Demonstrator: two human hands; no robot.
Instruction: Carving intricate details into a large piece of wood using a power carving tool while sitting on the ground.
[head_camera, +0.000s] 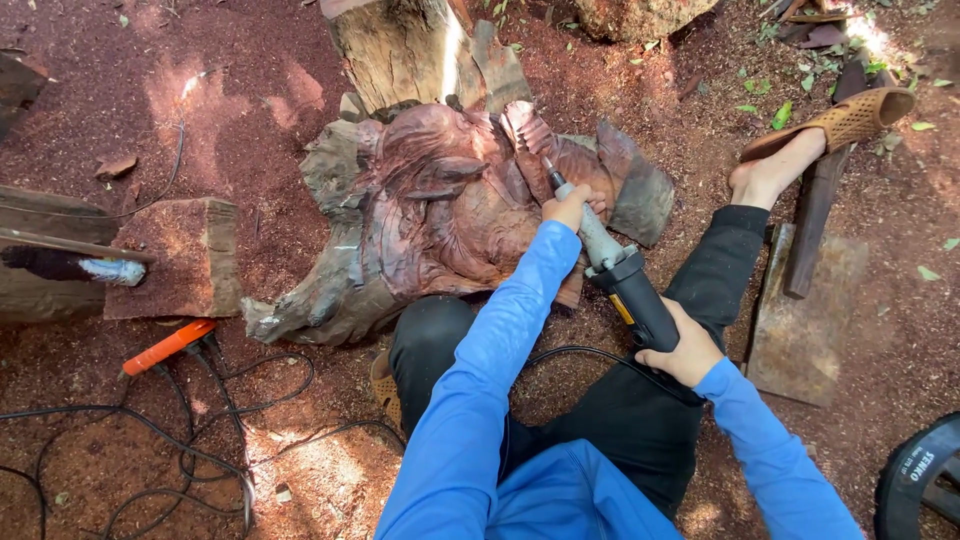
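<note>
A large reddish-brown wood carving (430, 210) lies on the sawdust-covered ground in front of me. I hold a corded die grinder (615, 275) with a grey neck and black body. My left hand (570, 207) grips its front neck close to the bit, which touches the carving's upper right part. My right hand (685, 350) is wrapped around the black rear body. Both arms wear blue sleeves. My legs in black trousers stretch to either side of the carving.
A cut log (400, 45) stands behind the carving. A wooden block (175, 255) and a brush (75, 266) lie at left. An orange tool (165, 347) and black cables (180, 440) sprawl at lower left. My sandalled foot (815, 135), planks and a flat slab (805, 320) are at right.
</note>
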